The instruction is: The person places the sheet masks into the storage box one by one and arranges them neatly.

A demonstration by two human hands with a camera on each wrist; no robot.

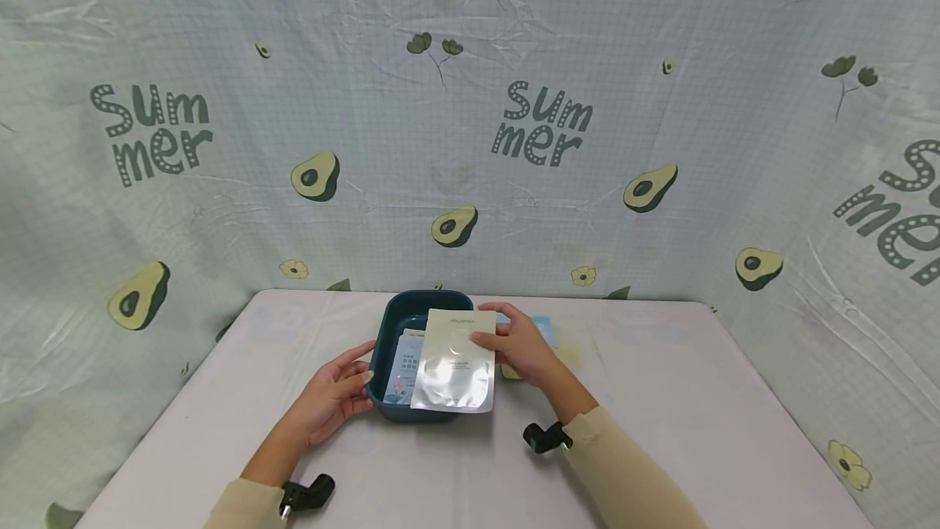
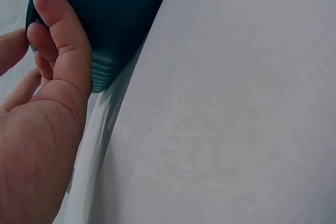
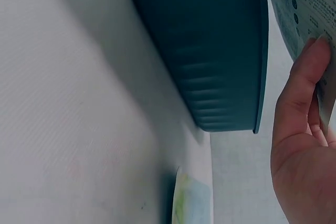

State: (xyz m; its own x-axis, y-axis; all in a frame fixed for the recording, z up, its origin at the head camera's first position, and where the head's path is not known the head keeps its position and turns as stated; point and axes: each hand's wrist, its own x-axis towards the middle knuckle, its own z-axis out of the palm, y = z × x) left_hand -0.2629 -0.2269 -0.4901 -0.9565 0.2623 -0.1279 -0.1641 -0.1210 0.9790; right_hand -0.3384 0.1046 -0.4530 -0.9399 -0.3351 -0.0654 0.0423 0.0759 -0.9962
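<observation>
A dark blue plastic basket (image 1: 392, 320) stands on the table, with a light blue printed packet (image 1: 404, 367) lying inside it. At its left side my left hand (image 1: 334, 394) grips the rim, thumb toward the near part of that edge. My right hand (image 1: 523, 345) pinches a pale silvery sheet mask packet (image 1: 454, 362) by its right edge, thumb on the front and fingers behind. The packet is held above the basket and covers much of its right part. In the right wrist view the packet's back (image 3: 310, 3) shows small print, above the basket's outer wall (image 3: 220, 51).
Partly hidden behind my right hand, a blue packet (image 1: 544, 328) and a yellowish one (image 1: 510, 371) lie on the table right of the basket. The white-covered table (image 1: 631, 406) meets an avocado-print curtain (image 1: 411, 153) at the back and sides.
</observation>
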